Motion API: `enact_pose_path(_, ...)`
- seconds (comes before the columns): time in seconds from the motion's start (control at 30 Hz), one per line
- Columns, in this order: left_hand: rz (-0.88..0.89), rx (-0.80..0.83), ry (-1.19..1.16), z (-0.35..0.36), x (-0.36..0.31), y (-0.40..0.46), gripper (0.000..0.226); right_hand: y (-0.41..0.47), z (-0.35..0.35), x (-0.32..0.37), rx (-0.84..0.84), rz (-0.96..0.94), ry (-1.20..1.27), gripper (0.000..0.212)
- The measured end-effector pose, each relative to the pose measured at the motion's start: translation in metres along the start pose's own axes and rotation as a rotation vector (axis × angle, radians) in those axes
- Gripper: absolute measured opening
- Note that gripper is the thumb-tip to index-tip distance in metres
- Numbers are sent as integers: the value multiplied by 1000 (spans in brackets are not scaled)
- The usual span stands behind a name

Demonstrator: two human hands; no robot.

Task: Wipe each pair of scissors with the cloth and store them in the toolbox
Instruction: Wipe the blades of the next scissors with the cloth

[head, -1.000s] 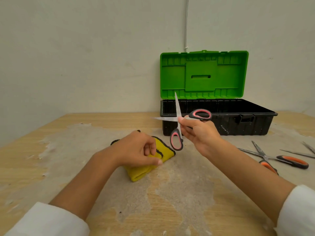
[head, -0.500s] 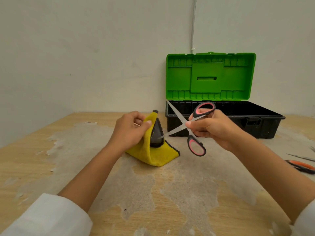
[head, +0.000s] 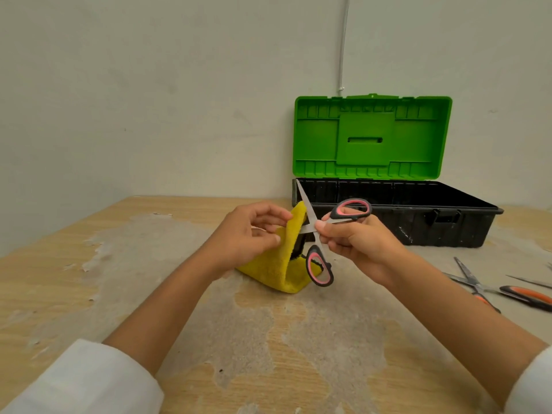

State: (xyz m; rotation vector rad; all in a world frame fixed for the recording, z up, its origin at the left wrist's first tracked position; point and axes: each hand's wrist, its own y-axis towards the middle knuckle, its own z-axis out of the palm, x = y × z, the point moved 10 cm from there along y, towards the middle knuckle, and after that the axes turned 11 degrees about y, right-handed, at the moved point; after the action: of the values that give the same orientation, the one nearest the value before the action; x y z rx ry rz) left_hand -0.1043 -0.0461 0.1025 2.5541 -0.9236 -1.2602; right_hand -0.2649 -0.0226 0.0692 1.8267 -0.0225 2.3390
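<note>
Pink-and-black scissors (head: 317, 231) spread open (blades crossed), frame centre, gripped in my right hand (head: 355, 240); left hand (head: 251, 234) pinches yellow cloth (head: 283, 258) against one blade.

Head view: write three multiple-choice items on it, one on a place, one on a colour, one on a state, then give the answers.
1. Where do the orange-handled scissors lie?
A. inside the toolbox
B. on the table, right of the person's right arm
C. under the cloth

2. What colour is the toolbox lid?
A. green
B. red
C. blue

3. How are the pink-handled scissors held?
A. blades closed, lying flat on the table
B. blades open, in the right hand
C. blades open, in the left hand

Answers:
1. B, they rest on the bare table near the picture's right edge.
2. A, the raised lid is bright green above the black toolbox.
3. B, the right hand grips them with the blades crossed apart, while the left hand pinches the yellow cloth.
</note>
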Motion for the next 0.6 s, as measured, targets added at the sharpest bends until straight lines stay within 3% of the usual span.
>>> enact_pose_path(0.07, 62, -17, 133, -2, -3, 0, 32, 0, 2, -1, 15, 7, 5, 12)
enact_pose_path(0.2, 86, -138, 126, -6, -1, 0, 24, -2, 15, -3, 80, -27, -8, 10)
enact_pose_path(0.37, 81, -166, 155, -4, 8, 1, 14, -3, 22, -2, 97, -108, 7, 12)
enact_pose_path(0.6, 84, -131, 196, 6, 9, 4, 39, -3, 27, 0, 139, -130, -13, 11)
